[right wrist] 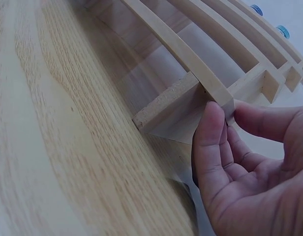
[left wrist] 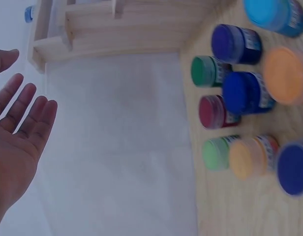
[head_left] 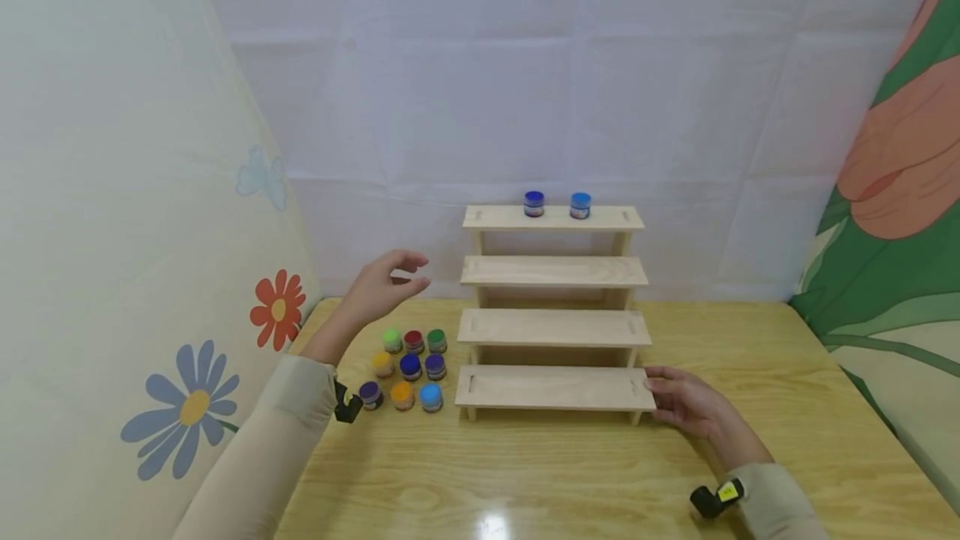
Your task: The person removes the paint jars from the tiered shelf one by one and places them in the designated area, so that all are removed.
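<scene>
A stepped wooden shelf (head_left: 555, 388) stands on the table. My right hand (head_left: 688, 403) pinches the right end of its lowest board between thumb and fingers, as the right wrist view shows close up (right wrist: 255, 162). My left hand (head_left: 384, 288) hovers in the air left of the shelf, above the jars, with relaxed fingers and nothing in them. On the top board sit a dark blue paint jar (head_left: 534, 204) and a lighter blue paint jar (head_left: 581, 206). Several more paint jars, among them an orange jar (head_left: 402, 395) and a red jar (left wrist: 211, 112), stand grouped on the table left of the shelf.
The wood-grain table (head_left: 525, 473) extends in front of and beside the shelf. Behind it hangs a white cloth (head_left: 465, 107). A flower-patterned panel (head_left: 150, 273) rises at the left and another panel (head_left: 892, 215) at the right.
</scene>
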`<control>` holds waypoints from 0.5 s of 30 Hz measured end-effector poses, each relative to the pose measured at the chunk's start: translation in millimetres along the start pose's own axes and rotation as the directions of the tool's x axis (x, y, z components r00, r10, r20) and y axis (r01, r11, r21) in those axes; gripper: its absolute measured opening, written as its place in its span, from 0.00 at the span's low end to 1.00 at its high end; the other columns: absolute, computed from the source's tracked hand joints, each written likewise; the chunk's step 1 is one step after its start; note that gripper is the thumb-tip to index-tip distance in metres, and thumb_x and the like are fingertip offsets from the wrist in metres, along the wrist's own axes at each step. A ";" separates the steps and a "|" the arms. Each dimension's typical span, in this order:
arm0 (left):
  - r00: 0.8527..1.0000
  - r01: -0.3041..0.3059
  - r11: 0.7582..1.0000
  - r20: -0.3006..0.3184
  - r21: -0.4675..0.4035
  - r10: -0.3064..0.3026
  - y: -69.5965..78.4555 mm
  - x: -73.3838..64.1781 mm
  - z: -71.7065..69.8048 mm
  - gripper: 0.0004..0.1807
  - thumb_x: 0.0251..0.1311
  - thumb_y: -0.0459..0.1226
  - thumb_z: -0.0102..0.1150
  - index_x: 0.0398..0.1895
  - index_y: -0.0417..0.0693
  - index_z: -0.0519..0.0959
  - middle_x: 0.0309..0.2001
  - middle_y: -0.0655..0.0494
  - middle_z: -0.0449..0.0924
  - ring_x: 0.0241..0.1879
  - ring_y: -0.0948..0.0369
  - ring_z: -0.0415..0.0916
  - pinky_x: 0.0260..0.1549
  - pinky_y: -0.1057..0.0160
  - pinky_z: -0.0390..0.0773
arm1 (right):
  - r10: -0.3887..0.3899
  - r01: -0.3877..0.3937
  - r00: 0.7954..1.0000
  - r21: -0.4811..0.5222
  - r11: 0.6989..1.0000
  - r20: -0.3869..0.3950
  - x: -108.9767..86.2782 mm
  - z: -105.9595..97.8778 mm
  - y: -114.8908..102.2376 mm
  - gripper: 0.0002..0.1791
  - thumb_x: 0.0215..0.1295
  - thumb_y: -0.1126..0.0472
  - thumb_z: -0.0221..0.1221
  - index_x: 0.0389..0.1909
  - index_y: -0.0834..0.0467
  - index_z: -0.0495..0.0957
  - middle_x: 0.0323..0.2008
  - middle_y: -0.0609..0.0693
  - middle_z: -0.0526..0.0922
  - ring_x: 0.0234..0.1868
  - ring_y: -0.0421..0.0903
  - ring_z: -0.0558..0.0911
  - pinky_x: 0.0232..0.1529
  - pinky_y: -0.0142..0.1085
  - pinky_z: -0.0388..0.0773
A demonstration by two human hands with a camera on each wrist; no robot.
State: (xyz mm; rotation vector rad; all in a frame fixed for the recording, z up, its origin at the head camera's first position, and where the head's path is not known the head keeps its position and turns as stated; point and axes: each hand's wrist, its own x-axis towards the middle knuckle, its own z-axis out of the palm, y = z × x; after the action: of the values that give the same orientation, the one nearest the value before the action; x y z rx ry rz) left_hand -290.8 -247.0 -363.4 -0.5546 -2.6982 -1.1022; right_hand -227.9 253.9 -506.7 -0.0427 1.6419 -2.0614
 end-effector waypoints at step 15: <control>0.994 -0.068 0.995 -0.086 -0.068 0.062 37.4 56.3 5.5 0.24 0.68 0.40 0.63 0.64 0.39 0.74 0.61 0.41 0.77 0.62 0.47 0.72 0.65 0.48 0.74 | 0.015 -0.015 1.000 0.000 1.000 -0.006 0.2 1.6 -1.2 0.21 0.76 0.64 0.54 0.66 0.62 0.66 0.40 0.47 0.86 0.38 0.41 0.86 0.35 0.30 0.85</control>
State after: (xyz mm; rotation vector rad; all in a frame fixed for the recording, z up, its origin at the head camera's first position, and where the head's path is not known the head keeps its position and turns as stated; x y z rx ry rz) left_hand -327.4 -203.2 -326.8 -0.5892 -2.5598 -1.1809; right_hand -228.0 252.6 -505.2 -0.0235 1.6408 -2.0521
